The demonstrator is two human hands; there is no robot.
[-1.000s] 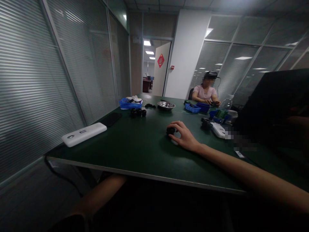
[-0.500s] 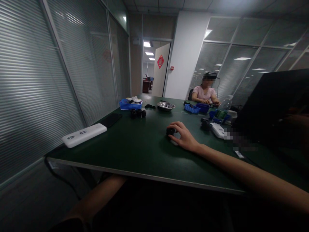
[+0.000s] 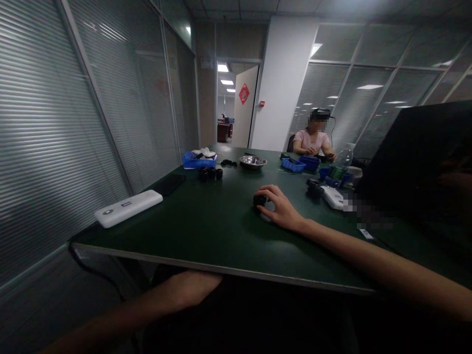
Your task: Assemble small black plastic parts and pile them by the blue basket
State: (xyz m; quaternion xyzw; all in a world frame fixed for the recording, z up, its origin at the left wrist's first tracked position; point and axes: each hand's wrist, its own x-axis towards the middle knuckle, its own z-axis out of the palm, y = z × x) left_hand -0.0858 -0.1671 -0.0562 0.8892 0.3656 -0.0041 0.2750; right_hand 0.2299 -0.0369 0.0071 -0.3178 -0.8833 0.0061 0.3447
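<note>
My right hand (image 3: 276, 206) rests on the green table (image 3: 206, 231), thumb and fingers curled round a small round black object (image 3: 260, 200). My left hand (image 3: 204, 285) is below the table's front edge; its wrist and the back of it show in part, while the fingers are hidden under the tabletop. Beyond my right hand stands a shiny metal bowl (image 3: 252, 162) with something small inside. Several small black round objects (image 3: 211, 173) sit together to the left of the bowl.
A white device (image 3: 129, 208) and a black flat object (image 3: 170, 184) lie at the left. Blue baskets (image 3: 199, 161) (image 3: 293, 165), a plastic bottle (image 3: 341, 167), a black item (image 3: 315, 189) and a dark screen (image 3: 416, 157) stand farther off. A person (image 3: 313, 140) sits across the table.
My left forearm and hand have moved to the right below the table edge, and more of the hand shows. My right hand keeps its place on the black object.
</note>
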